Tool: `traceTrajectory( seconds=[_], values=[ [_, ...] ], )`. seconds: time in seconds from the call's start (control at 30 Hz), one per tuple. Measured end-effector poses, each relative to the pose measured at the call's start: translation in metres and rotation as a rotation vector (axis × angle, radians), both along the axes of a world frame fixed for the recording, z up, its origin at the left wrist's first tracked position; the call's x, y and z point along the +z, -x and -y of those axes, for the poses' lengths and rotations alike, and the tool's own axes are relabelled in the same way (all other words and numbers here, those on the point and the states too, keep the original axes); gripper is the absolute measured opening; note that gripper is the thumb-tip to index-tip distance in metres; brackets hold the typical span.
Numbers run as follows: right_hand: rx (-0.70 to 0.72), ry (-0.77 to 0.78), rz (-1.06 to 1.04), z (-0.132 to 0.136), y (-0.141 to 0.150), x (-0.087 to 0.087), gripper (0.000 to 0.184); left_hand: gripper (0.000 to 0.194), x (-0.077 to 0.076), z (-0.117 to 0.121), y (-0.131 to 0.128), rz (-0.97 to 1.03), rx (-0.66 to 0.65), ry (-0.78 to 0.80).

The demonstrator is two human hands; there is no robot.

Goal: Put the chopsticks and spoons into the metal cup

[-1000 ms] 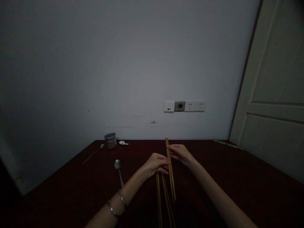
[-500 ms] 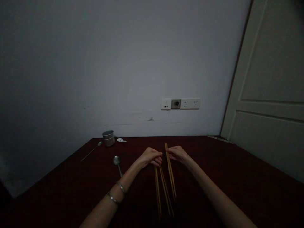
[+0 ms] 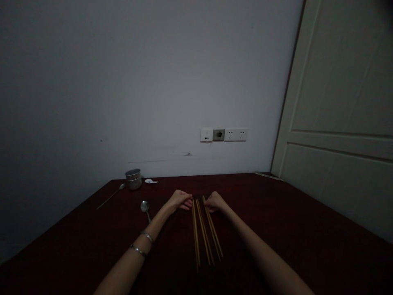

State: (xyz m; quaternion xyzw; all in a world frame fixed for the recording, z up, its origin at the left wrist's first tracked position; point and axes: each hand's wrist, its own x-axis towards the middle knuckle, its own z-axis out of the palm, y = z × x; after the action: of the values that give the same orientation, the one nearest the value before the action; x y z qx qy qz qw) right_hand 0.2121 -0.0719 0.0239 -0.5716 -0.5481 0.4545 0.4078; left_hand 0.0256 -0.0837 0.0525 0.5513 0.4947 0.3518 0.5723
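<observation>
Three pairs of wooden chopsticks lie side by side on the dark red table, pointing away from me. My left hand (image 3: 181,200) is closed at the far end of the left pair of chopsticks (image 3: 195,235), thumb and forefinger pinched at its tips. Beside it, the middle pair of chopsticks (image 3: 204,231) lies untouched between my hands. My right hand (image 3: 215,201) grips the right pair of chopsticks (image 3: 214,229) close to its far end, with some fingers hidden behind the hand. The far ends of all three pairs are roughly level.
Left of my left forearm lies a metal spoon (image 3: 145,206), its handle partly covered. Farther back are a metal cup (image 3: 133,179), a long-handled spoon (image 3: 112,195) and a white spoon (image 3: 149,181). A thin strip (image 3: 269,176) lies at the back right corner, near wall sockets (image 3: 235,135).
The view has turned slightly right. The right chopsticks have come nearer to me and closer to the others. My left hand has moved off the middle pair, uncovering its far ends.
</observation>
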Motion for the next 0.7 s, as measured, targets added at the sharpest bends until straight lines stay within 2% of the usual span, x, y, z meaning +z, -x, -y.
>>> traceTrajectory(
  seconds=[0.1, 0.2, 0.5, 0.7],
  values=[
    [-0.070, 0.037, 0.209, 0.002, 0.003, 0.002, 0.026, 0.024, 0.000, -0.001, 0.003, 0.000, 0.014, -0.003],
    [-0.103, 0.009, 0.399, 0.006, 0.005, 0.004, 0.024, 0.020, 0.000, -0.001, 0.004, -0.014, 0.030, 0.007],
    [-0.055, -0.002, 0.569, 0.011, 0.000, 0.004, 0.017, 0.014, -0.006, -0.008, 0.007, -0.032, 0.017, 0.041],
    [-0.050, 0.029, 0.591, 0.008, -0.001, 0.002, 0.017, 0.012, -0.009, -0.009, 0.007, -0.048, 0.020, 0.054]
  ],
)
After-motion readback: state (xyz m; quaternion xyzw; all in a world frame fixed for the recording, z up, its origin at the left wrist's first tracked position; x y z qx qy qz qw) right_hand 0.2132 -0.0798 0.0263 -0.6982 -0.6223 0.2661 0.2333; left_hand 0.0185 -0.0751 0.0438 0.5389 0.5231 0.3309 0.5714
